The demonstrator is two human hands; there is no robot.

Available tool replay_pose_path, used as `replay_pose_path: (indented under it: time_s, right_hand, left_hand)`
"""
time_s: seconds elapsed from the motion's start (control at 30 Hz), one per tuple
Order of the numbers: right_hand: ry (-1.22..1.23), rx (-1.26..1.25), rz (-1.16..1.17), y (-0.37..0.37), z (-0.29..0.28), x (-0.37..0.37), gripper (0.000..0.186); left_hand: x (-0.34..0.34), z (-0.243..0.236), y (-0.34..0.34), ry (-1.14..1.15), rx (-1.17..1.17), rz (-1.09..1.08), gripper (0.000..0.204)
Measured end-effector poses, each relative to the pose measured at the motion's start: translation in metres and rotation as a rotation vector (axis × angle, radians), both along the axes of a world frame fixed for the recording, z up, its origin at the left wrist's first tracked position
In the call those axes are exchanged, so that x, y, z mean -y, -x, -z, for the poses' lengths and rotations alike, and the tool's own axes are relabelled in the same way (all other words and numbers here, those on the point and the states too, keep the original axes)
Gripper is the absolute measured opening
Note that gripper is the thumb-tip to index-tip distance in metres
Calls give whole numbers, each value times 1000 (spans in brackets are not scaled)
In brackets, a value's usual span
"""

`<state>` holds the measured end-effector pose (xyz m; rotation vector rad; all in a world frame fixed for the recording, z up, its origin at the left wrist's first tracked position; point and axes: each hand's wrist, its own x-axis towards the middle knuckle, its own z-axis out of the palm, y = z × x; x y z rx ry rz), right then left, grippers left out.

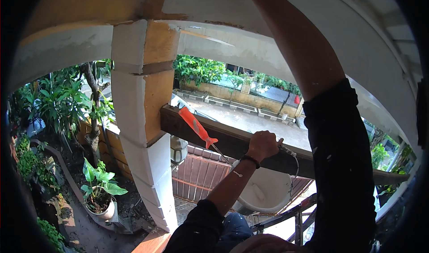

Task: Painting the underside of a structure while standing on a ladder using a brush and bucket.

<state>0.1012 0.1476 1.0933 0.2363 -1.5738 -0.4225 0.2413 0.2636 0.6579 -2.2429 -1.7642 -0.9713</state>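
My left hand (263, 145) is a closed fist at the dark beam, with a dark band round its wrist. From the fist runs a paint-crusted wire handle (296, 160), curving down to a white bucket (263, 188) that hangs below it. Pale paint coats the bucket's inside. Left of my wrist, a tool with an orange handle (194, 124) leans up across the beam. Its thin metal rod slopes down toward the bucket; the working end is hidden behind my forearm. My right arm (308, 51) reaches up past the top edge, so its hand is out of sight.
The dark beam (223, 136) joins a white and ochre pillar (145, 119) at left. Overhead is a pale ceiling (250, 25). Black metal rungs (298, 219) stand beside my legs. Far below are a brown gate (196, 172), a street and a potted plant (105, 210).
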Motion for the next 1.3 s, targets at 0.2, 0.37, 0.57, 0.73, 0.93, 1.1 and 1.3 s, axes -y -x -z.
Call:
replay_pose_path:
  time_s: [0.2,0.37,0.57,0.73,0.93,1.1,1.3]
  right_hand:
    - [-270,-107,268,-98,-24,-37,33]
    - [-288,-148,494,-156,-11,-25,29]
    - [-120,163,404,-176,1,31,19]
    - [-967,350,595,-103,-40,17,12]
    - [-385,593,80,52,-46,-4,11]
    - [-121,506,-110,109,-37,-27,21]
    - [-858,104,491,106,-64,-59,6]
  left_hand:
    - [-1,-2,-10,19,-5,9,52]
    - [-2,0,-8,-21,15,18,52]
    - [-6,9,-7,-95,35,19,54]
    - [-2,5,-10,-86,38,57,52]
    - [-3,7,-11,-86,71,46,44]
    - [-9,12,-15,-131,83,70,45]
    - [-7,7,-17,-120,72,100,41]
